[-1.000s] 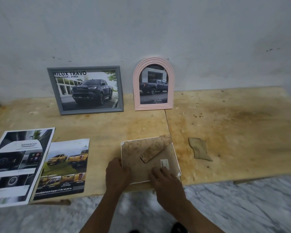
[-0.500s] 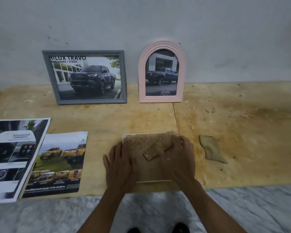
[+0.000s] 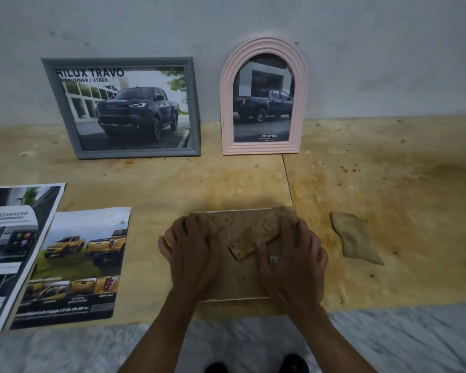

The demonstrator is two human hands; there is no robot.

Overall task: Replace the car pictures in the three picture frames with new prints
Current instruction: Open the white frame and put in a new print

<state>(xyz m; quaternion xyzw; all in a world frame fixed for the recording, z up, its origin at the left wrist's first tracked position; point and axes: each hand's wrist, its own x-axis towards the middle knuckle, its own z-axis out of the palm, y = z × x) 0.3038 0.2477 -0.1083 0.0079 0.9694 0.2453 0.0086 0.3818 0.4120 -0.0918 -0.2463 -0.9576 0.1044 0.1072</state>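
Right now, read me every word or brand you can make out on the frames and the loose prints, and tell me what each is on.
"HILUX TRAVO": picture in the grey frame, top left; first letter partly cut by the frame.
"RERUNNER / 4TREX": line below it, start hidden.
"TOYOTA": picture in the pink arched frame, bottom, beside a logo; smaller lines below unreadable.
"ADVANCED": left print.
Yellow truck print: captions too small to read.

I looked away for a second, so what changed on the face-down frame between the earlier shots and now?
Both hands slid forward from the near edge: the left hand now lies flat on the face-down frame, the right hand covers its right side by the stand flap. The frame itself, grey frame, pink frame and prints stayed put.
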